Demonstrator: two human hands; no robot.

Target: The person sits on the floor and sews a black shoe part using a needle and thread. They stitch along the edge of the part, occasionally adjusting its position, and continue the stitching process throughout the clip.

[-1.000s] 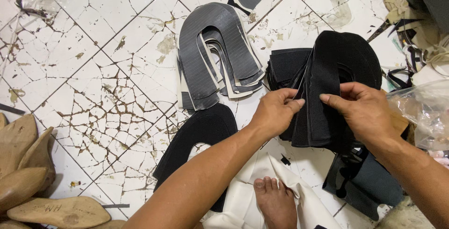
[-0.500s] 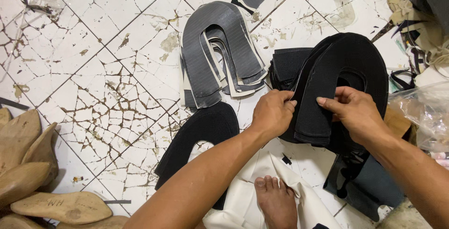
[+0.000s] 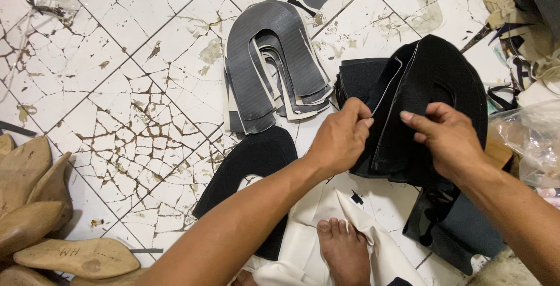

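The left hand (image 3: 341, 140) is closed in a pinch on the edge of a thin black cut piece (image 3: 388, 96), lifting that edge away from the stack of black horseshoe-shaped pieces (image 3: 449, 82) that sits between the two hands. Just to its right, the right hand (image 3: 446, 137) is also closed, thumb and fingers gripping the front layers of the same stack and holding them steady. By the look of it, the peeling apart is only partly through: one layer is half raised, and many still lie packed together behind it.

The black pieces look soft and matte, like felt or foam-backed fabric, each a broad arch with a rounded notch; the lifted one shows a pale edge line.

Below the left wrist lies a single black arch piece (image 3: 256, 169), flat on the cracked white tile floor (image 3: 116, 87), apparently one already set apart. Beyond the left hand is a fanned pile of grey ribbed arch pieces (image 3: 274, 58). Under both forearms a bare foot (image 3: 344, 251) rests on a white sheet (image 3: 326, 204). Far off left of the hands, wooden shoe lasts (image 3: 41, 204) are heaped.
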